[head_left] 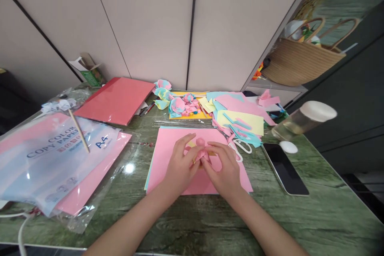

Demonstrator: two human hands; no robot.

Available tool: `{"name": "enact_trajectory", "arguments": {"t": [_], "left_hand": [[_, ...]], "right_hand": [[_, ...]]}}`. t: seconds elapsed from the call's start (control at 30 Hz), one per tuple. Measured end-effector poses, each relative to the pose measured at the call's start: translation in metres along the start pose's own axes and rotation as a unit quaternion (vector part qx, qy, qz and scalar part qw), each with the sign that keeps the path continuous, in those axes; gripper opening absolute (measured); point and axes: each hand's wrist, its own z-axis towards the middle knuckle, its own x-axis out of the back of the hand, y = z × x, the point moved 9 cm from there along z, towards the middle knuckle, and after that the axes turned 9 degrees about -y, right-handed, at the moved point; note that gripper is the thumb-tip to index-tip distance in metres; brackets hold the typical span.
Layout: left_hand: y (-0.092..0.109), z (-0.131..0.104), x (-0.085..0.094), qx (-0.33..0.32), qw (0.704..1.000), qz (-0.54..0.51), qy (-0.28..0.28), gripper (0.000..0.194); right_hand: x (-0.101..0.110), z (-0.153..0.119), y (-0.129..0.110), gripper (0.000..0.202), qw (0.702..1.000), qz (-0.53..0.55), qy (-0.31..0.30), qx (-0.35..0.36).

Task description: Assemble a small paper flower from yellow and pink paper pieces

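Note:
A small pink and yellow paper flower [200,142] is between my two hands, partly hidden by the fingers. My left hand [182,162] pinches it from the left side. From the right, my right hand [223,166] grips it with thumb and fingertips. Both hands are over a stack of pink paper sheets [168,144], with a blue and a yellow edge showing at its left. White-handled scissors [242,146] lie at the stack's right edge, their blades partly covered by paper scraps.
Coloured paper scraps [240,106] and folded paper flowers [183,104] lie at the back. Thin wires [183,123] rest behind the stack. To the right are a phone [285,168] and a lidded cup [300,122]. A bag of copy paper [75,168] and a red folder [117,100] occupy the left.

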Motion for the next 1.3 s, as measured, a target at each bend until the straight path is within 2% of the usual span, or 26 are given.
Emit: {"name": "enact_trajectory", "arguments": {"t": [0.3,0.43,0.5,0.6,0.77,0.9,1.03,1.13,1.3], "left_hand": [[-0.008,-0.002,-0.006,0.027,0.998,-0.046,-0.015,0.019],[-0.013,-0.001,-0.006,0.041,0.998,-0.044,-0.010,0.019],[-0.014,-0.001,-0.005,0.036,0.999,-0.038,-0.002,0.018],[-0.010,-0.001,-0.004,0.017,1.000,-0.012,0.008,0.018],[-0.001,-0.004,-0.005,-0.018,0.998,0.054,0.024,0.013],[0.012,-0.008,-0.003,-0.101,0.987,0.113,0.048,0.022],[0.022,-0.011,-0.001,-0.171,0.973,0.143,0.054,0.024],[0.024,-0.010,-0.001,-0.178,0.971,0.150,0.053,0.023],[0.027,-0.010,0.000,-0.186,0.972,0.133,0.056,0.021]], "right_hand": [[-0.005,0.000,0.004,0.021,0.999,0.025,-0.028,-0.022],[-0.008,0.000,0.011,0.026,0.992,0.098,-0.053,-0.061],[-0.004,0.000,0.016,0.024,0.988,0.127,-0.037,-0.084],[0.005,0.000,0.022,0.017,0.989,0.116,0.005,-0.096],[0.009,0.003,0.016,0.007,0.998,0.035,0.008,-0.059],[0.010,0.004,0.011,0.005,0.999,0.000,0.018,-0.038],[0.003,0.004,0.023,0.008,0.994,0.058,-0.011,-0.097],[-0.003,0.003,0.031,0.009,0.987,0.093,-0.030,-0.131],[-0.003,0.001,0.033,0.009,0.986,0.086,-0.020,-0.138]]}}
